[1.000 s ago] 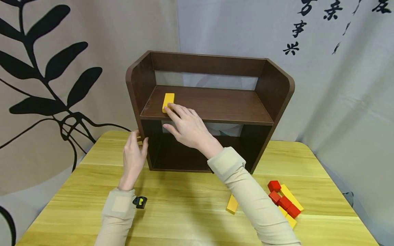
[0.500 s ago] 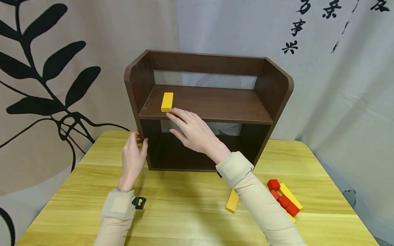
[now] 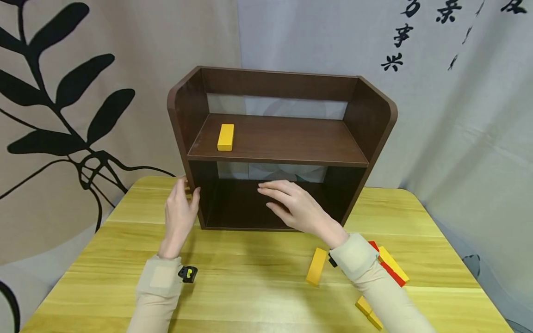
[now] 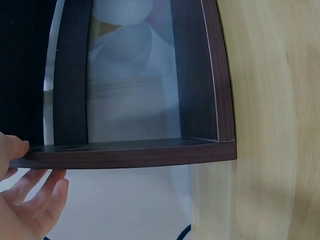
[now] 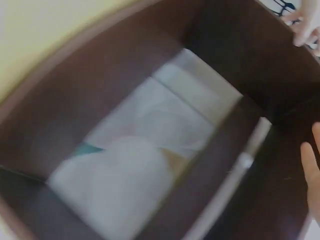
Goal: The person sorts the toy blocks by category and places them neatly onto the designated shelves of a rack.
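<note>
A dark brown two-tier shelf [image 3: 291,138] stands on the wooden table. My left hand [image 3: 181,212] grips its left side panel; in the left wrist view the thumb [image 4: 17,147] lies on the inner face and the fingers [image 4: 52,200] are behind the outer face. On the upper board, toward the left, a yellow rectangular block [image 3: 225,137] lies lengthwise front to back. My right hand [image 3: 300,208] hovers before the lower compartment, fingers relaxed and holding nothing. Below its wrist, a second yellow block [image 3: 316,267] lies on the table.
Right of the right forearm are red blocks [image 3: 392,274] and a long yellow block [image 3: 393,264], partly hidden by the sleeve. More yellow blocks [image 3: 368,313] lie left of that sleeve. Curtains [image 3: 458,115] hang behind the table [image 3: 250,286].
My right hand has left the yellow block on the upper board and moved down and right, in front of the lower compartment. The block stays in place; my left hand keeps its grip.
</note>
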`<state>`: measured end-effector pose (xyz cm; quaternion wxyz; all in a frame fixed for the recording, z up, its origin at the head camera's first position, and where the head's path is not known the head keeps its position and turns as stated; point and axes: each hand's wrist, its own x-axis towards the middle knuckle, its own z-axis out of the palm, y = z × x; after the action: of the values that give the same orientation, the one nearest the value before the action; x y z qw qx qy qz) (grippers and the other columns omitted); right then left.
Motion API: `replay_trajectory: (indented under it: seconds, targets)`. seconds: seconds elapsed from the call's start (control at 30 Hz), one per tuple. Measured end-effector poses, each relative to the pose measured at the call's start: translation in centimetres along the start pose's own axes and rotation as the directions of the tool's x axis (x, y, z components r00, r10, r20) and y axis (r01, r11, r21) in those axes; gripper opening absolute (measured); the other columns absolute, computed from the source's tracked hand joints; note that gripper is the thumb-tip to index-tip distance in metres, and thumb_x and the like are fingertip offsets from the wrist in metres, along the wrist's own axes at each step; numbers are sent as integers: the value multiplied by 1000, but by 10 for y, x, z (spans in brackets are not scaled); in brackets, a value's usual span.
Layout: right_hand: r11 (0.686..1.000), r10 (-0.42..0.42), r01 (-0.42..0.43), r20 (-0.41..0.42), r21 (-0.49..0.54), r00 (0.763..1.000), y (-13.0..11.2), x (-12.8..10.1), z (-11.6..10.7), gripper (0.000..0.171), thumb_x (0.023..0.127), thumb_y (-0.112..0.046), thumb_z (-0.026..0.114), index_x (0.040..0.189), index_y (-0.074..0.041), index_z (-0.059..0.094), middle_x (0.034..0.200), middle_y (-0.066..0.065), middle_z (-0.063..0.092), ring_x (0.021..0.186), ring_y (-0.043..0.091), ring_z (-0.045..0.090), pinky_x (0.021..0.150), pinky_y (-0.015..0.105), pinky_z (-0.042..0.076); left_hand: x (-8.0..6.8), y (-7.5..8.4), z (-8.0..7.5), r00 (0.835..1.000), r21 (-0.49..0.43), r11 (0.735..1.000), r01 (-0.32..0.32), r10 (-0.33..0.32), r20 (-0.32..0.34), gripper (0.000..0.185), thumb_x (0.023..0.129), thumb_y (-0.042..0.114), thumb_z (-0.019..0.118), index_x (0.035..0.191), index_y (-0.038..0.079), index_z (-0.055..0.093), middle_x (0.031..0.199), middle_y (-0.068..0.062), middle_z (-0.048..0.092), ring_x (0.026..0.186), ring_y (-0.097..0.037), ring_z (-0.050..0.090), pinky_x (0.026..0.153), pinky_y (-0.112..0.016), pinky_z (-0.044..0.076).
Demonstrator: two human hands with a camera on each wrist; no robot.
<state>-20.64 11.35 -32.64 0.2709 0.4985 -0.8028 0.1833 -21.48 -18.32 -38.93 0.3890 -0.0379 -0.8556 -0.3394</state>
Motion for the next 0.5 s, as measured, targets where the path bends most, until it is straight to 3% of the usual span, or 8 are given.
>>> replay_trajectory:
  seconds: [0.07,0.13,0.27,0.5]
  targets:
    - [995,75,-79,69,60,995,5,-18,1,36,91,-16,63,127,-11,59,129,3,60,120,17,56,100,34,46,0,0,0,1000,0,1000,2,-2,2,31,91,9,61,116,-5,52,107,-26,62,88,-45,64,66,-54,51]
    - [974,166,-186,151,131,975,10,-38,2,36,92,-17,62,128,-14,59,130,1,60,120,17,55,100,35,46,0,0,0,1000,2,1000,4,-4,5,31,91,10,61,117,-5,52,108,-26,62,87,-45,64,65,-53,51]
    - [883,306,-386,295,266,905,23,-75,5,33,94,-19,60,127,-14,60,129,0,61,121,19,56,100,40,46,0,0,1,1000,8,1000,0,0,5,31,92,10,61,117,-6,52,108,-27,62,84,-45,64,63,-53,51]
    - [730,337,-550,487,406,806,46,-123,10,35,93,-17,61,126,-7,59,122,7,66,117,26,59,97,48,46,0,0,1,1000,-1,1000,-12,12,-8,30,91,9,61,116,-6,52,104,-26,62,71,-40,63,56,-49,50]
